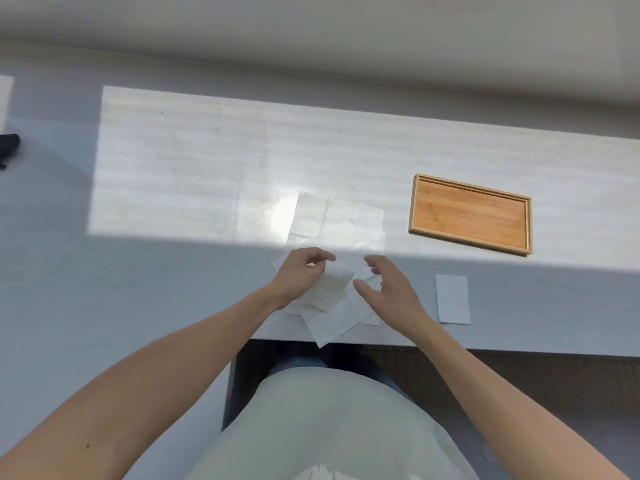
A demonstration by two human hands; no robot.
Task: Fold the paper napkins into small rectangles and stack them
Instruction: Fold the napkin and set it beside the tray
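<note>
While my left hand point(302, 271) pinches the top napkin point(332, 289) | right hand point(388, 289) hovers, fingers spread | pile's layers point(353, 216) blur together, uncountable

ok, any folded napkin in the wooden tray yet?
No, the wooden tray holds nothing; the one folded napkin lies on the table nearer the person.

— Pale grey tabletop point(173, 289), broad bright sunlit patch point(207, 161) across the middle, shade over the near part.
— Beyond it?
— Plain off-white wall point(311, 26) along the far edge. Dark floor point(519, 375) below the near edge.
</note>
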